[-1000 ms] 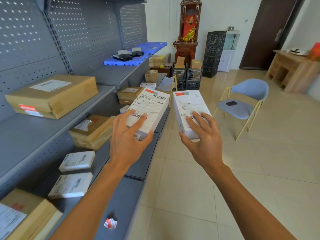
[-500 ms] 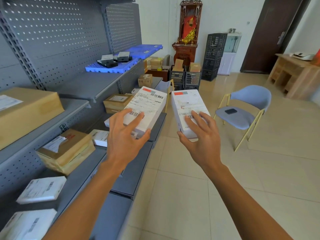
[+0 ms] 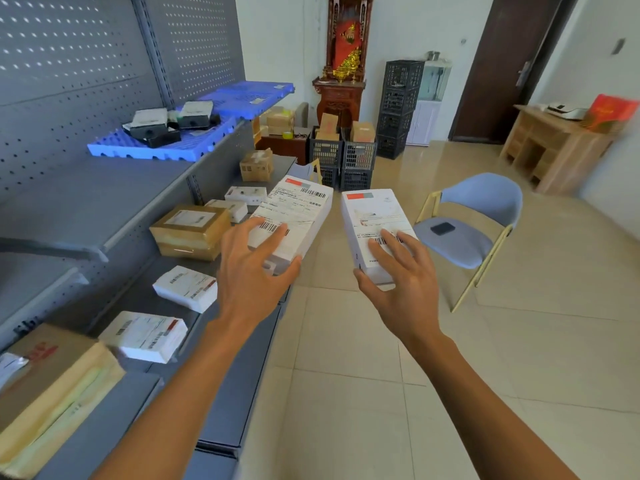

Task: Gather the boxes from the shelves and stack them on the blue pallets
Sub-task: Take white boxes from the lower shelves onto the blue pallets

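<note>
Boxes: two white labelled ones held out over the floor beside the grey shelves (image 3: 104, 216), well short of the blue pallets (image 3: 194, 147) on the upper shelf. Left hand (image 3: 252, 275) clamped on the left white box (image 3: 294, 216), thumb under, fingers on top; right hand (image 3: 401, 282) clamped likewise on the right white box (image 3: 374, 220). More white and brown boxes (image 3: 188, 226) lie on the lower shelf.
</note>
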`<state>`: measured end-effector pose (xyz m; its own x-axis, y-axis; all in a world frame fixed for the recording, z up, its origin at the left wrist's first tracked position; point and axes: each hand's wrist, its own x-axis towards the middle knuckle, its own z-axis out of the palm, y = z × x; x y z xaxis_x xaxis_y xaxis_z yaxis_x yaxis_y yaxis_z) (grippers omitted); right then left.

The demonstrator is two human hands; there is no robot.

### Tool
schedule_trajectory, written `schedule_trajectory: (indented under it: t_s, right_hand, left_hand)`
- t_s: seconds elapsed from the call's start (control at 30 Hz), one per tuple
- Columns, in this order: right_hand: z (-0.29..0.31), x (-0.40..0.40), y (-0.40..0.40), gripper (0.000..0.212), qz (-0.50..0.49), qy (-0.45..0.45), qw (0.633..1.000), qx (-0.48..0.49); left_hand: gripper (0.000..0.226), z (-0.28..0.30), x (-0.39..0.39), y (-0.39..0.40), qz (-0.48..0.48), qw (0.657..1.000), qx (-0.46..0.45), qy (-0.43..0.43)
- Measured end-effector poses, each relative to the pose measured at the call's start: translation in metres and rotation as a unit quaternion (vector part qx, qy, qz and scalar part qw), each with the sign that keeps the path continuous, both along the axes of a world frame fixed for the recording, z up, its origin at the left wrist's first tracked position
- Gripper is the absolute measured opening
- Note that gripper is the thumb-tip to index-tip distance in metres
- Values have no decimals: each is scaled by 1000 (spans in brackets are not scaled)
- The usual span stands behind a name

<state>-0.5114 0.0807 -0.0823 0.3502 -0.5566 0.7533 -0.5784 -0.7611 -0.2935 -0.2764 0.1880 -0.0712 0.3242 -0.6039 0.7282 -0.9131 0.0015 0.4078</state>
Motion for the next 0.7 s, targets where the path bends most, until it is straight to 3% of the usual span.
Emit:
schedule_trajectory:
  t_s: [0.2, 0.7]
  right_hand:
    - [10, 38, -59, 48, -42, 4, 999, -27]
    - [1, 117, -211, 48, -37, 3, 999, -18]
  left_hand:
    - [59, 14, 47, -75, -8, 1000, -10, -2]
    - [58, 5, 117, -217, -4, 1000, 11, -16]
